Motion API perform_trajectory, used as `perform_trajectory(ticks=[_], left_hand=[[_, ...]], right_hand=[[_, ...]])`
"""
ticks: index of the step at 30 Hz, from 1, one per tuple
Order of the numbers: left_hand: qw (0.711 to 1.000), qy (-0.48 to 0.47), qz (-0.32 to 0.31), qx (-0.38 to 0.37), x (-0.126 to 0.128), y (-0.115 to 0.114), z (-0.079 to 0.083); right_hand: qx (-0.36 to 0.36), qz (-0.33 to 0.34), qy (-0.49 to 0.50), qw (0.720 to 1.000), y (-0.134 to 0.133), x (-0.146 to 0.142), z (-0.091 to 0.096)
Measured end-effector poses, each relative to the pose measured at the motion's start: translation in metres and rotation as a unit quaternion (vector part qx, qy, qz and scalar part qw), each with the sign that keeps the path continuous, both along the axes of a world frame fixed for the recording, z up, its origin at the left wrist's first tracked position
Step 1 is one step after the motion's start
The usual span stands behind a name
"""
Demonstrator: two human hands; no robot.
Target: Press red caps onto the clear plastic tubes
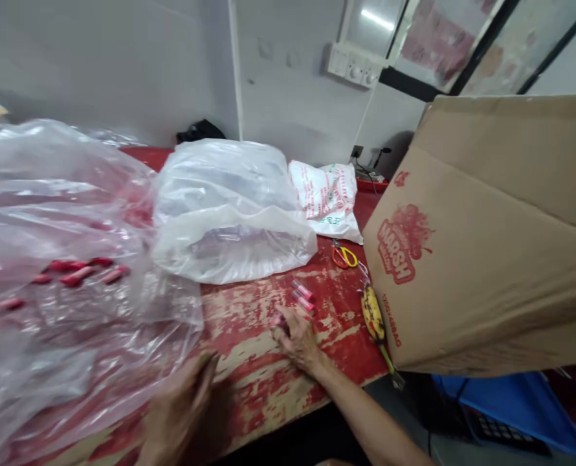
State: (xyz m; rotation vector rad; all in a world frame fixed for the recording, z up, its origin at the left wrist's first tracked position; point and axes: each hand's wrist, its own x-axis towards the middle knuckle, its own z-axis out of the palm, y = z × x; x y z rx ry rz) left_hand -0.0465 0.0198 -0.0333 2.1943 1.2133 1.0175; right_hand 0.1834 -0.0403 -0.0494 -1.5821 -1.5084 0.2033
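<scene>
My right hand (298, 340) is over the worn red tabletop with its fingers curled around a small pink tube (279, 320), mostly hidden by the fingers. Just beyond it lie two more pink tubes with clear ends (302, 296), side by side. My left hand (181, 404) is lower and to the left, near the table's front edge, beside the clear plastic bag (137, 336). Motion blurs its fingers, and nothing shows in them. Several red and pink tubes (77, 275) lie on or in that plastic at the left.
A white translucent bag (234, 188) stands at the back, with a printed white packet (327, 194) beside it. Scissors (343, 255) with red and yellow handles and a spotted banana (373, 314) lie near a large cardboard box (492, 239) on the right.
</scene>
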Motion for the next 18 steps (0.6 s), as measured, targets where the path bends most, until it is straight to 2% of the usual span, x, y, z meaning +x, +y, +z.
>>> perform_trajectory(ticks=[2,3,6,9,11,13,14,16,18], left_hand=[[1.0,-0.014,-0.015,0.018,0.011,0.011,-0.002],[0.999,-0.023,-0.013,0.024,0.015,0.016,-0.004],[0.999,-0.042,0.022,0.02,0.021,0.025,-0.011],[0.997,-0.056,0.054,0.008,0.021,0.026,-0.019],[0.996,-0.062,0.063,0.003,0.02,0.025,-0.023],[0.995,-0.067,0.068,-0.006,0.02,0.023,-0.024],[0.995,-0.07,0.069,-0.011,0.02,0.022,-0.023],[0.994,-0.078,0.076,-0.021,0.021,0.02,-0.021],[0.993,-0.083,0.081,-0.03,0.022,0.019,-0.019]], right_hand=[[-0.005,-0.007,0.147,0.989,-0.001,-0.002,0.003],[-0.01,-0.011,0.234,0.972,-0.001,-0.003,0.004],[-0.014,-0.016,0.446,0.895,0.0,-0.005,0.009],[-0.021,-0.018,0.541,0.841,0.003,-0.008,0.012],[-0.025,-0.017,0.56,0.828,0.003,-0.009,0.013],[-0.027,-0.01,0.538,0.842,0.002,-0.011,0.014],[-0.03,-0.009,0.507,0.861,0.0,-0.011,0.014],[-0.033,-0.023,0.397,0.917,-0.005,-0.01,0.015],[-0.006,-0.051,0.233,0.971,-0.009,-0.006,0.015]])
